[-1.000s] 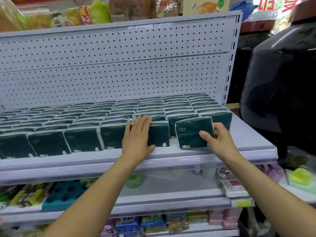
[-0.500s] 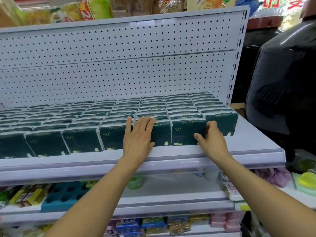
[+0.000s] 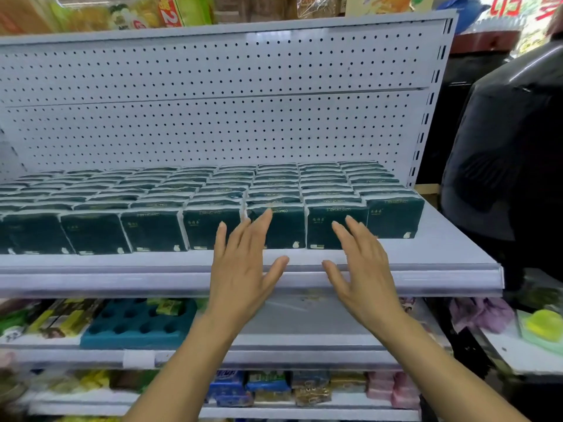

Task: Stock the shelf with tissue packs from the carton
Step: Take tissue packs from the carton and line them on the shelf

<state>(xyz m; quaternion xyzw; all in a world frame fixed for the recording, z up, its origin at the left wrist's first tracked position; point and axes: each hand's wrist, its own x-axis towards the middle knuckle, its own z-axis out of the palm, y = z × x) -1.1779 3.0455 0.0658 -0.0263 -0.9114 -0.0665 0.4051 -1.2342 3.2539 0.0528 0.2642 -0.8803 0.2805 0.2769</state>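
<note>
Left hand [image 3: 243, 266] & right hand [image 3: 364, 269]: both spread flat, fingers straight, holding nothing; dark green plastic-wrapped tissue packs [image 3: 275, 228] stand upright just beyond fingertips, fronts flush w/ row, prob. for neat facing; white metal shelf [image 3: 122, 263] edge under palms; carton not in view.

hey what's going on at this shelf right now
A person is stocking a store shelf with dark green tissue packs. The packs stand in tidy rows that fill most of the shelf, back to the pegboard. Both hands are open with straight fingers and hold nothing: the left hand and the right hand are in front of the front row, near two packs toward the right end.
</note>
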